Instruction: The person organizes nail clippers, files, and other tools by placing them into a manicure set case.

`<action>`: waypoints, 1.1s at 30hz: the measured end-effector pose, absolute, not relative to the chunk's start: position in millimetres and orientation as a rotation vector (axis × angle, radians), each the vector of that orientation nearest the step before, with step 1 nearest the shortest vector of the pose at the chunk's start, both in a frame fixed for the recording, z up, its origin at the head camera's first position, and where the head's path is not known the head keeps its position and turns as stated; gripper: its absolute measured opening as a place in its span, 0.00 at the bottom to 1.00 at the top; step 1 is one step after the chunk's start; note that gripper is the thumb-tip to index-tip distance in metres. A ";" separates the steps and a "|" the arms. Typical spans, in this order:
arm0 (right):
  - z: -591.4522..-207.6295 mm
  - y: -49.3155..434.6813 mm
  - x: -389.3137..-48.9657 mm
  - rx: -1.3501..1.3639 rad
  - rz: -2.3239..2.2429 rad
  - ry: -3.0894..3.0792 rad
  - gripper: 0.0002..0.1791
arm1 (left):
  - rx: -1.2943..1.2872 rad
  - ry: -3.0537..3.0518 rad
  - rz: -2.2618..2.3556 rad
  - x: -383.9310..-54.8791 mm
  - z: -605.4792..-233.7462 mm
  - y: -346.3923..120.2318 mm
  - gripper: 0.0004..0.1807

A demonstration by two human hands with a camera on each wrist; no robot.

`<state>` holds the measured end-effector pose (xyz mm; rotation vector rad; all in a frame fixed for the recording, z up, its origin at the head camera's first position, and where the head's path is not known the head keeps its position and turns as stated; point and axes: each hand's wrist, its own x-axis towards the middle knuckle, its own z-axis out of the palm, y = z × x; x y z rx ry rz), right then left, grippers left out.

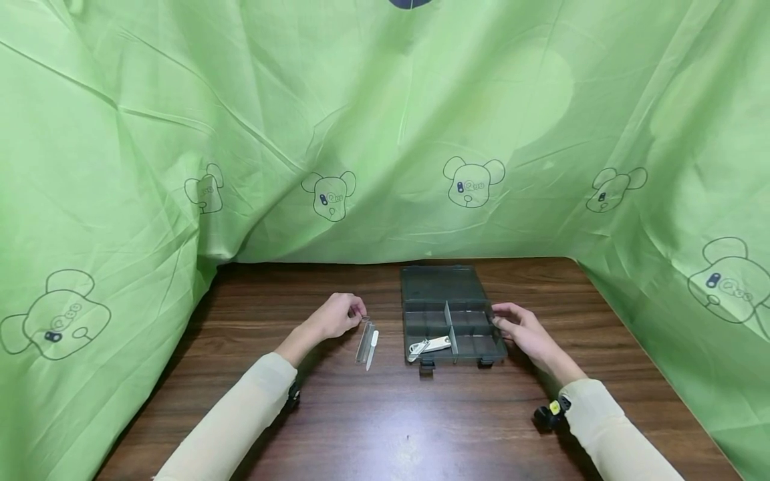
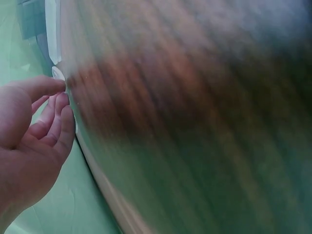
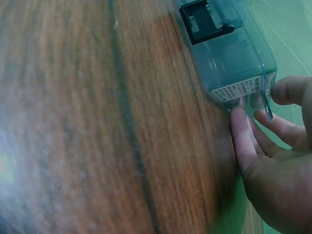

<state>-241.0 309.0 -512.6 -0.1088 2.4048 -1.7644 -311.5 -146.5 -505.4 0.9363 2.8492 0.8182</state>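
A dark translucent compartment box (image 1: 450,332) lies on the table with its lid (image 1: 442,283) open toward the back. My right hand (image 1: 529,337) grips the box's right side, thumb on one side of its edge and fingers on the other in the right wrist view. White and metal nail clippers (image 1: 438,344) lie in its front left compartment. My left hand (image 1: 338,316) pinches a small clear piece (image 1: 365,318) at the far end of a slim clear case (image 1: 363,343). Right beside that case lies a slim white pointed tool (image 1: 372,350).
A brown wood-grain table (image 1: 385,414) carries everything. Green fabric (image 1: 391,133) printed with bear outlines hangs at the back and both sides. Two black latches (image 1: 426,367) stick out from the box's front edge. A label (image 3: 237,89) shows on its side.
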 end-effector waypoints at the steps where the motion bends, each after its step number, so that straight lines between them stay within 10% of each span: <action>1: -512.7 309.0 -241.1 -0.110 -1.763 2.406 0.26 | 0.938 2.853 0.818 -311.4 -505.0 -146.9 0.06; 33: -512.1 308.0 -241.0 -0.109 -1.744 2.423 0.26 | 1.053 2.824 0.952 -301.9 -470.3 -83.5 0.05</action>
